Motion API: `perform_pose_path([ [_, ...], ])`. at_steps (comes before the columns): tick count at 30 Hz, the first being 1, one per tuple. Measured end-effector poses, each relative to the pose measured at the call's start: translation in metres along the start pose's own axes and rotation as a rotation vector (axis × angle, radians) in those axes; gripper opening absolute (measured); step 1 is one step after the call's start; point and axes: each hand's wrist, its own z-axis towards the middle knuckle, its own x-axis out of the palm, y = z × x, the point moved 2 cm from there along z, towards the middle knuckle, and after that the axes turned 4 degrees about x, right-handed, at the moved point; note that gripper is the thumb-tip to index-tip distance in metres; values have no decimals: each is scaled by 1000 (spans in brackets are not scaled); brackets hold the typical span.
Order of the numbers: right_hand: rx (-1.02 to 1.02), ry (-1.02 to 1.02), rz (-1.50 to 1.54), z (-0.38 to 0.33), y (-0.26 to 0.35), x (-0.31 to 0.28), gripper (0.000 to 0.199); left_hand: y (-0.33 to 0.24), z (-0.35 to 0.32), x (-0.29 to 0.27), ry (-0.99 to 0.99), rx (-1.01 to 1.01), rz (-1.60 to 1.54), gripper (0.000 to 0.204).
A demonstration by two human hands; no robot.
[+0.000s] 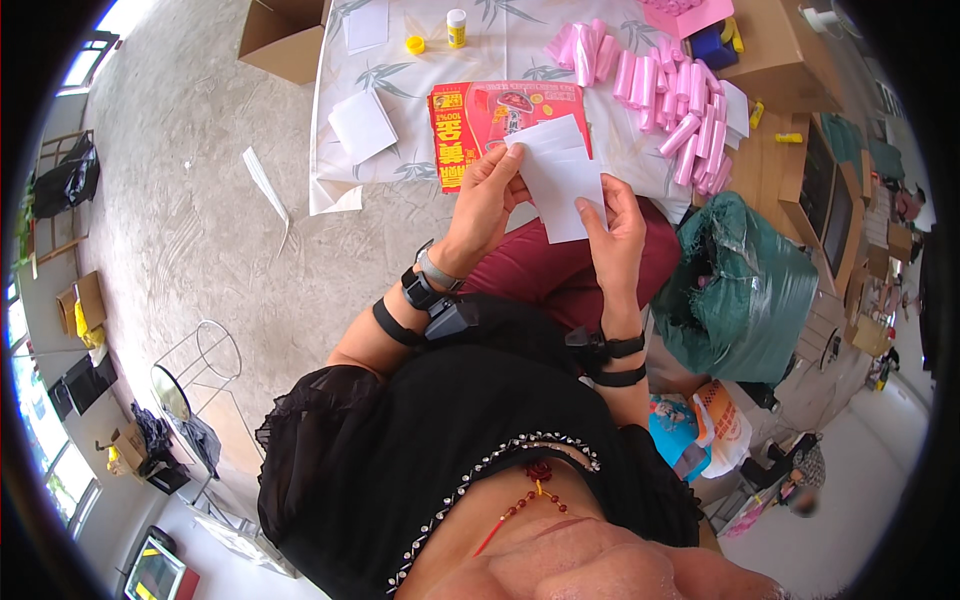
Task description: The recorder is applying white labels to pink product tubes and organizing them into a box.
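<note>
Between my hands, over the near edge of the table, are a few overlapping white paper sheets [567,195], slightly fanned out. My left hand [484,198] pinches their left edge, thumb on top. At the lower right corner my right hand [617,232] grips them, its thumb lying across the front. Just beyond, a red printed cardboard piece [462,125] lies flat on the table, partly covered by the sheets. To its left rests a small stack of white paper [364,127]. An uncapped glue stick [457,30] stands farther back beside its yellow cap [415,44].
Pink rolled tubes [690,105] are heaped on the right of the cloth-covered table [400,20]. A green plastic sack [745,290] stands by my right side. Cardboard boxes [283,40] flank the table, and a white strip [266,185] lies on the floor.
</note>
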Motion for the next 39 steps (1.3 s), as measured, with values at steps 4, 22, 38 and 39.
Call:
perform_pose_path([
  [4,41,-1,38,0,-1,1,36,3,1,-6,10,-2,0,29],
  [22,-59,-68,-82,-4,0,7,40,8,-2,-3,-67,34,55,24],
  [38,-292,-211,-383,-2,0,13,42,10,1,-5,-79,12,-43,22],
  [39,-289,-216,-386,-2,0,14,42,10,0,-4,-78,17,-44,21],
])
